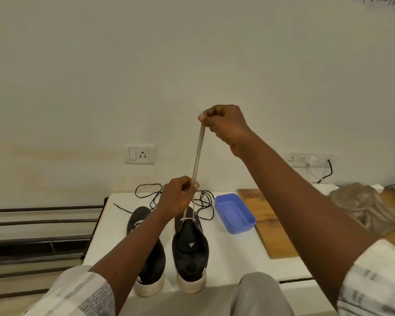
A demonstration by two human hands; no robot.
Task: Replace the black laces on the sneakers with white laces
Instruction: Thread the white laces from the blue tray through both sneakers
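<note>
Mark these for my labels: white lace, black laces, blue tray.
white lace (198, 151): head view, middle of the taut raised stretch.
black laces (204, 199): head view, right part of the loose tangle.
blue tray (240, 229): head view, near wall.

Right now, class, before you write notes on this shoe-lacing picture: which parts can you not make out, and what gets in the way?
Head view:
Lace holes of the left shoe: covered by the left arm.
Toe of the right shoe: behind the left hand.
Ends of the white lace: pinched in the right hand, too small.
Writing on the wall: cut off by the top edge.
</note>
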